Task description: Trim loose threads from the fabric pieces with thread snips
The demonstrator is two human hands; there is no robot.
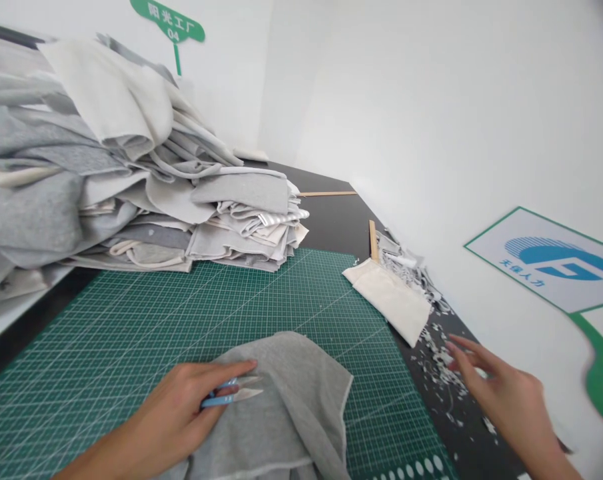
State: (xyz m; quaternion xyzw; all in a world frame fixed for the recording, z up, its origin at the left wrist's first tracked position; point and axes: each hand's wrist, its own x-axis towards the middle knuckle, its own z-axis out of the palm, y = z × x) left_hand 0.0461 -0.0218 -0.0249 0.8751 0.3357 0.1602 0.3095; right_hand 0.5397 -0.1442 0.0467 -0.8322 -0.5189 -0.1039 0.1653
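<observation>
Cloth: we have a grey jersey fabric piece (pixel 276 417) lying at the near edge of the mat, running out of our view at the bottom, with a pale hem along its right and lower sides.

Left grip: our left hand (pixel 174 413) rests on the cloth's left side, closed narrowly around the blue handles of small thread snips (pixel 216 401), the steel blades pointing right over the fabric.

Right grip: our right hand (pixel 501 393) is open, fingers spread, and holds nothing; it is above the right edge of the black table (pixel 326 213), just beside the scraps. We cannot tell whether it touches the surface.

Mat: a green cutting mat (pixel 146 333) with a fine white grid covers the table's middle, under the cloth.

Cream piece: a folded cream fabric piece (pixel 388 300) lies across the mat's far right corner.

Scraps: grey and white fabric scraps (pixel 438 363) are scattered along the table's right edge, heaped higher toward the far end.

Stack: a tall stack of grey and cream fabric (pixel 181 207) rises past the mat's far left edge.

Strips: two wooden strips lie on the far table, one upright in our view (pixel 374 240), one crosswise (pixel 326 193).

Walls: a white wall (pixel 431 100) runs along the right, bearing a blue-and-green logo sign (pixel 546 260).
</observation>
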